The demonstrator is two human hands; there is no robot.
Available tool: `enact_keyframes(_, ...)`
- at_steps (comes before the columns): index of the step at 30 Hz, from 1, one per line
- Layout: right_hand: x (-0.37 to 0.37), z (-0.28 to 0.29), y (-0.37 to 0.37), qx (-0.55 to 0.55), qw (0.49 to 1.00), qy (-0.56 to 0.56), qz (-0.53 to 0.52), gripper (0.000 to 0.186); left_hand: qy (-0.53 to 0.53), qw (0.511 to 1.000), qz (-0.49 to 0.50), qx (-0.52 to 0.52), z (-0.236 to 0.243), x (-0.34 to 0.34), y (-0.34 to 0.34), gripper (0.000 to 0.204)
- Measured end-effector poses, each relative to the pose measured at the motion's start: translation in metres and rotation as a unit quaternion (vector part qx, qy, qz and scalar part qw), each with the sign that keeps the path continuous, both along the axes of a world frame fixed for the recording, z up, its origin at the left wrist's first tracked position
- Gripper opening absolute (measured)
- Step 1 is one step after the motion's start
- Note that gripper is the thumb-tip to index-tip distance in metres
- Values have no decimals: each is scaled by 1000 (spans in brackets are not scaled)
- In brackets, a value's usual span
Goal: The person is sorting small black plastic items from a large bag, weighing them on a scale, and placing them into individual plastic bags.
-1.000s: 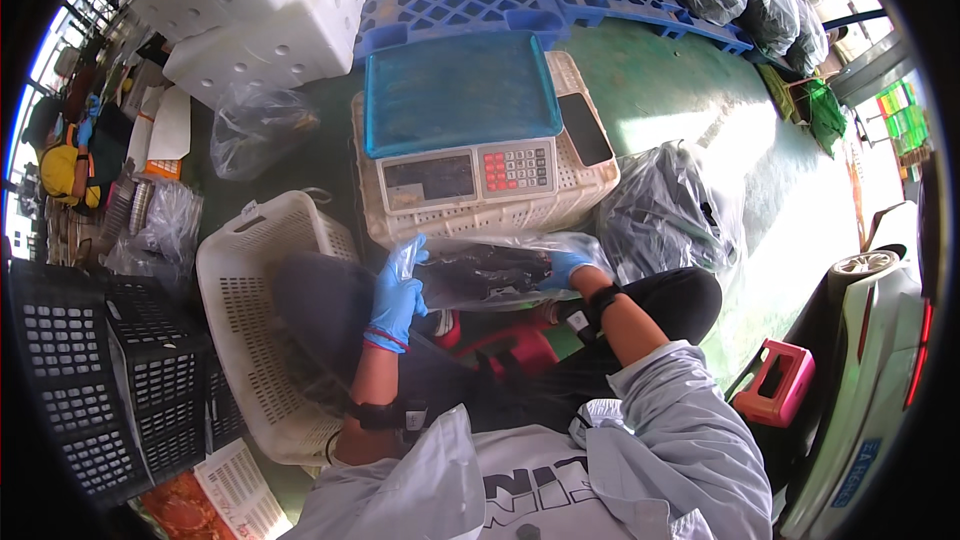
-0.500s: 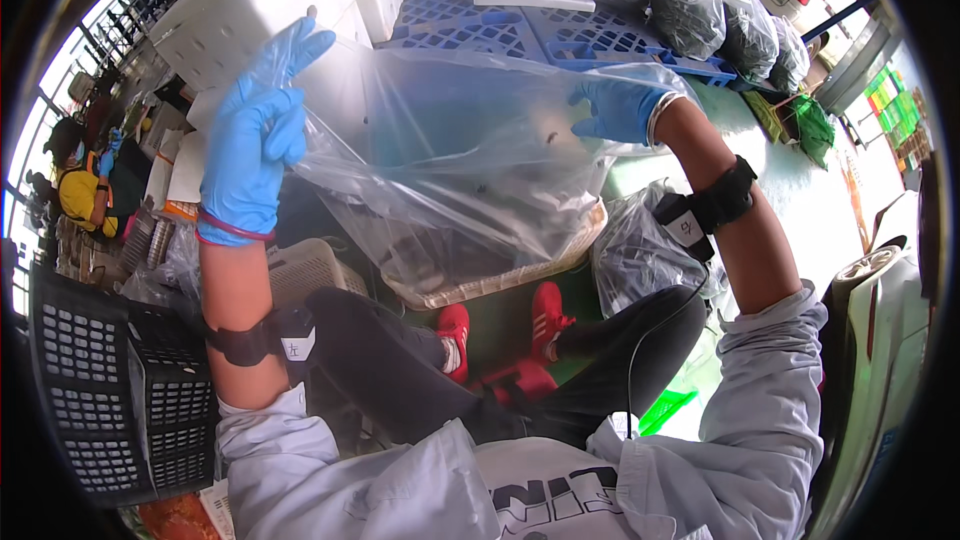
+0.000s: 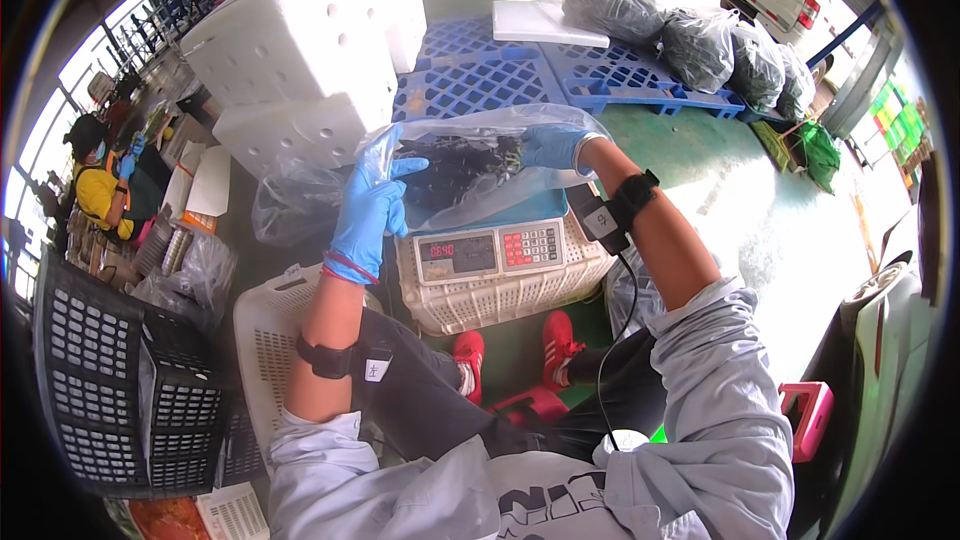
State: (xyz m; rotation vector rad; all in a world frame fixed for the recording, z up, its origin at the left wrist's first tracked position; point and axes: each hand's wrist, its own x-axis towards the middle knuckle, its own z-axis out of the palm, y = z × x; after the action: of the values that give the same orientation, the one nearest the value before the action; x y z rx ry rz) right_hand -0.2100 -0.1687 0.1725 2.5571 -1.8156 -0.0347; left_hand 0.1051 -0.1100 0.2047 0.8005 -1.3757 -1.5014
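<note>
Clear plastic bag (image 3: 448,212) over pan of white digital scale (image 3: 488,252), resting unclear | dark contents (image 3: 455,168) inside, mouth seemingly untied | left blue-gloved hand (image 3: 368,208): grip closed on bag | right blue-gloved hand (image 3: 550,148): grip film-covered, cannot tell

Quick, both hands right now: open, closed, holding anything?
Left hand: closed on the left side of the clear plastic bag.
Right hand: at the bag's right end; whether it grips cannot be told.
</note>
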Motion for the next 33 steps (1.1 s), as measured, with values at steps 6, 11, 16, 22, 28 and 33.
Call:
enact_keyframes(6, 3, 35, 28, -15, 991, -82, -105, 35, -41, 999, 21, -24, 3, -9, -4, 56)
enact_keyframes(11, 15, 17, 74, 159, 965, -164, 132, 39, -115, 991, 63, -19, -16, -3, -1, 32)
enact_keyframes(16, 27, 19, 120, 98, 947, -274, 132, 28, -192, 941, 173, -221, -24, 30, 15, 38)
enact_keyframes(22, 6, 6, 168, 31, 925, -364, 102, 23, -181, 938, 246, -162, -50, 74, 25, 56)
enact_keyframes(28, -50, -5, 238, 28, 855, -510, -91, 21, -267, 913, 293, -99, -89, 104, 40, 51)
enact_keyframes(33, -173, -52, 337, -237, 708, -591, -305, 20, -417, 891, 172, 44, -160, 140, 51, 29)
